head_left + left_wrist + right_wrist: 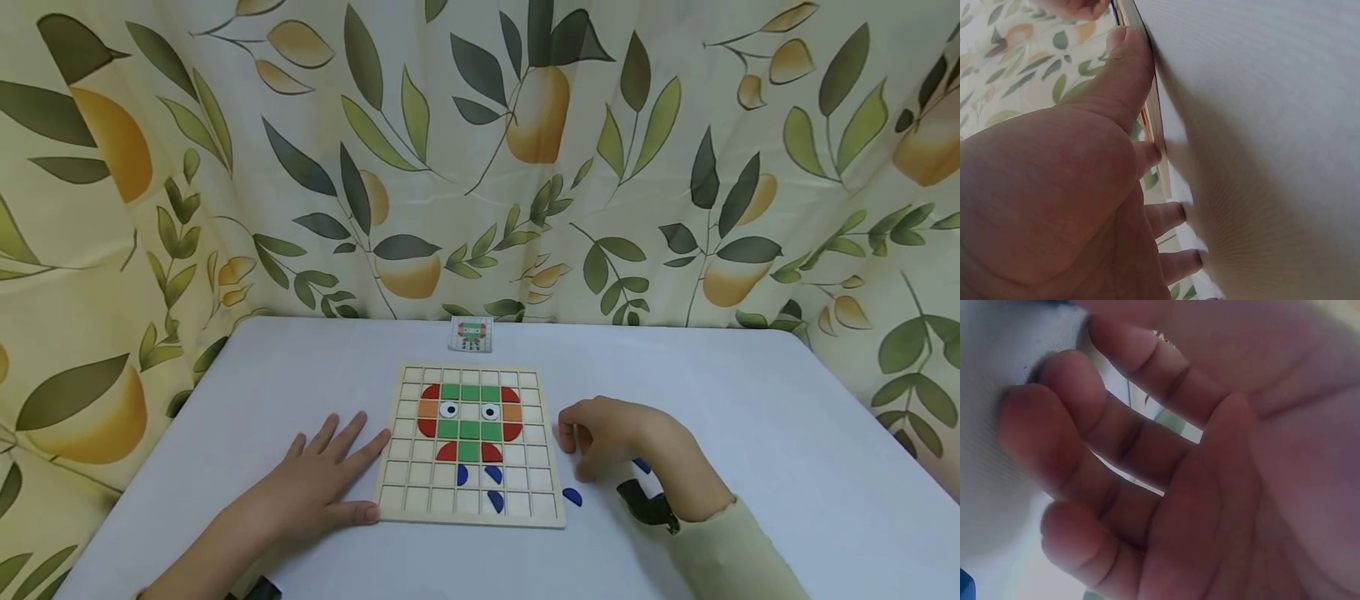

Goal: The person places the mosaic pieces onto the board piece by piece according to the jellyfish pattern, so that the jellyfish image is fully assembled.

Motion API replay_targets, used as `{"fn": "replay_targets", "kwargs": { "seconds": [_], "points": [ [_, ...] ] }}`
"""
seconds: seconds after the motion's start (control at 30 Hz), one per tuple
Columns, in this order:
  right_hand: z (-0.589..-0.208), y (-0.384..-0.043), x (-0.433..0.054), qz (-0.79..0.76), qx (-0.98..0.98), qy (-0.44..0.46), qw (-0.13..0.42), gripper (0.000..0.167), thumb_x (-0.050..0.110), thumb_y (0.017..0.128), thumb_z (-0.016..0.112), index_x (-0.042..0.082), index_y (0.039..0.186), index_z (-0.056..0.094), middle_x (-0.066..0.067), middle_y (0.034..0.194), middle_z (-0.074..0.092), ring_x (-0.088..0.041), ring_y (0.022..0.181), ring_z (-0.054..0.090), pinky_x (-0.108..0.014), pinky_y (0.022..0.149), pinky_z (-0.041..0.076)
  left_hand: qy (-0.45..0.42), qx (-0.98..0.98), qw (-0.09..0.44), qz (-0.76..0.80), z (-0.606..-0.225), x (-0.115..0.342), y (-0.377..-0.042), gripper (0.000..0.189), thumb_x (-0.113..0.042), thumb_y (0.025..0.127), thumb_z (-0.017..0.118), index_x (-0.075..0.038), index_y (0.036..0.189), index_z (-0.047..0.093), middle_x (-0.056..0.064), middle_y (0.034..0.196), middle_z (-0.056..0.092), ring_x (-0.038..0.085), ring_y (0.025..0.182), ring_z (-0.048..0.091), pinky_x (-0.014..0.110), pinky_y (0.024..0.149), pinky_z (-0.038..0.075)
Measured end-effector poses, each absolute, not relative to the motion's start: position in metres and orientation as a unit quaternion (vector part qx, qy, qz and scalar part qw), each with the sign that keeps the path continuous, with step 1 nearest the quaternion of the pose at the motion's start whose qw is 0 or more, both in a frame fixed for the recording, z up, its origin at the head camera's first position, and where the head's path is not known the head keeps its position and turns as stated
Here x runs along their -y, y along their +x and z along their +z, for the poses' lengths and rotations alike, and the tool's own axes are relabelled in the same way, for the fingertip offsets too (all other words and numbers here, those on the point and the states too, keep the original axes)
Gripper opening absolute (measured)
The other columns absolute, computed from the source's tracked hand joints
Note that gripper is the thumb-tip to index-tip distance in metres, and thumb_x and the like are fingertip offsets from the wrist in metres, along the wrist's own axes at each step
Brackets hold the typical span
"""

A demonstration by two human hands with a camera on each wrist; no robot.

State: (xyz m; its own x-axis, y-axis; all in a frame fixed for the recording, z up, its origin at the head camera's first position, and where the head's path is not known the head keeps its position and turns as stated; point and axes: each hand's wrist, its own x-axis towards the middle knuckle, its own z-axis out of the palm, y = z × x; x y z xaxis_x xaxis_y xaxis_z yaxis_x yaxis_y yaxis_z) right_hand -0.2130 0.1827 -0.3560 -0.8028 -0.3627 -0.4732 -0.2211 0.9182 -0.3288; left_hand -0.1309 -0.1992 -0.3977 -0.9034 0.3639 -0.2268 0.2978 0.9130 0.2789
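A pale wooden grid board lies on the white table with a figure of green squares, red rounded pieces, orange pieces and two eye pieces. Three blue half-round pieces sit in its lower cells. My left hand lies spread on the table, its thumb and forefinger touching the board's left edge. Right of the board, my right hand is low over the table with loosely bent fingers; I see nothing held. One blue half-round piece lies below its thumb, another partly behind the wrist.
Behind the board lies a small card with a picture of a similar green and red figure. A curtain with leaves and fruit hangs along the table's back edge. A black strap is on the right wrist.
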Motion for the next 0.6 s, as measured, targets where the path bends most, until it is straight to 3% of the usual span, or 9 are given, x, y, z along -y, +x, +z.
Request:
{"fn": "replay_targets", "kwargs": {
  "seconds": [0.1, 0.33, 0.6],
  "points": [
    [-0.358, -0.2142, -0.1813, -0.138, -0.942, -0.169, 0.254, 0.023, 0.004, 0.079, 0.077, 0.021, 0.086, 0.062, -0.003, 0.077, 0.057, -0.019, 0.077, 0.053, -0.034, 0.064, 0.041, 0.169, -0.969, 0.138, 0.119, -0.3975, 0.1988, -0.1292, 0.092, -0.073, 0.081, 0.06, -0.032, 0.157, 0.031, 0.011, 0.167, 0.018, 0.048, 0.151, 0.009, 0.078, 0.108, 0.012],
    [-0.362, -0.2152, -0.1766, -0.139, -0.947, -0.166, 0.238, 0.028, 0.015, 0.076, 0.086, 0.022, 0.087, 0.063, -0.002, 0.078, 0.059, -0.019, 0.078, 0.053, -0.034, 0.066, 0.043, 0.173, -0.968, 0.135, 0.122, -0.3988, 0.1991, -0.1291, 0.092, -0.074, 0.08, 0.06, -0.032, 0.157, 0.031, 0.012, 0.166, 0.019, 0.049, 0.15, 0.01, 0.078, 0.108, 0.013],
    [-0.3648, -0.2174, -0.1756, -0.14, -0.944, -0.173, 0.242, 0.024, 0.009, 0.077, 0.082, 0.022, 0.083, 0.062, -0.002, 0.077, 0.058, -0.019, 0.078, 0.053, -0.034, 0.064, 0.043, 0.174, -0.968, 0.132, 0.122, -0.4002, 0.1999, -0.1301, 0.093, -0.076, 0.079, 0.058, -0.033, 0.157, 0.031, 0.012, 0.166, 0.018, 0.049, 0.15, 0.01, 0.079, 0.107, 0.013]
  ]
}}
